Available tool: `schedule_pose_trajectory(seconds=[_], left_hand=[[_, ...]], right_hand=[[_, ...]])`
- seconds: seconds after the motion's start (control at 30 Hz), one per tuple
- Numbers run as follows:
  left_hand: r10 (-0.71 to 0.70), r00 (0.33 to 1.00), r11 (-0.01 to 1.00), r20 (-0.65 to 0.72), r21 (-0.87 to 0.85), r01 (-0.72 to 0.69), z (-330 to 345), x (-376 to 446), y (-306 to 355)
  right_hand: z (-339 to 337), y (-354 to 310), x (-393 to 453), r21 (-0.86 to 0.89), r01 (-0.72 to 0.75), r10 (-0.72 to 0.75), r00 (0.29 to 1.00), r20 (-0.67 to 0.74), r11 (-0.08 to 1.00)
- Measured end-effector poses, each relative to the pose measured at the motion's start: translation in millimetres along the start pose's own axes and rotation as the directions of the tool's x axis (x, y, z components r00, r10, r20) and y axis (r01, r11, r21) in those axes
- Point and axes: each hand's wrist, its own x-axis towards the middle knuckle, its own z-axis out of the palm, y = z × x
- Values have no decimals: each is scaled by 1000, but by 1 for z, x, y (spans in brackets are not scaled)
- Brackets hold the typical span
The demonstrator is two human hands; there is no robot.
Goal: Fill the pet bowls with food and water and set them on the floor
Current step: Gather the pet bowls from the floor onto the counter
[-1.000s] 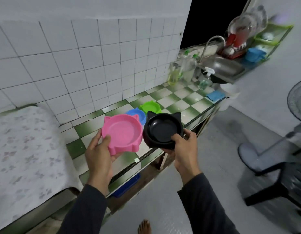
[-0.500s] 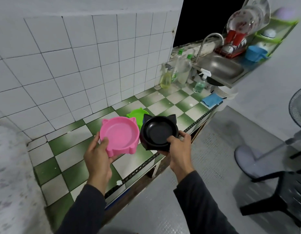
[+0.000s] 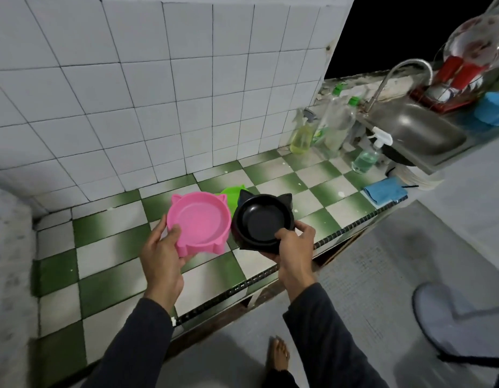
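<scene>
My left hand (image 3: pixel 162 257) grips the near rim of a pink cat-eared pet bowl (image 3: pixel 201 219), thumb inside it. A black cat-eared bowl (image 3: pixel 261 219) is gripped at its near rim by my right hand (image 3: pixel 293 249). Both bowls are empty and held side by side above the green-and-white checked counter (image 3: pixel 116 261). Behind them a green bowl (image 3: pixel 233 191) sits on the counter, mostly hidden.
At the far right is a steel sink (image 3: pixel 416 130) with a tap (image 3: pixel 394 77). Bottles (image 3: pixel 335 121) and a spray bottle (image 3: pixel 367 156) stand beside it. A blue cloth (image 3: pixel 384 190) lies at the counter edge. A dish rack (image 3: pixel 461 77) stands behind the sink. My bare foot (image 3: pixel 279 357) is on the grey floor.
I have moved right along the counter toward the sink with both bowls in hand. The blue bowl seen earlier is now hidden behind the held bowls.
</scene>
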Motion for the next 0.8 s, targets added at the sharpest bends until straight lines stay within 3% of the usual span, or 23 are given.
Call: schedule_pose_trajectory(seconds=[0.37,0.8], left_hand=[[9,963,992,-269,-117,-41,48,-23,-59],[-4,923,990,-385,-135,-52,57,-36,-103]], right_hand=[[-13,-30,97,-195,-90,128,972,196,977],[-27,-14,140,-300,-168,254,927,275,939]])
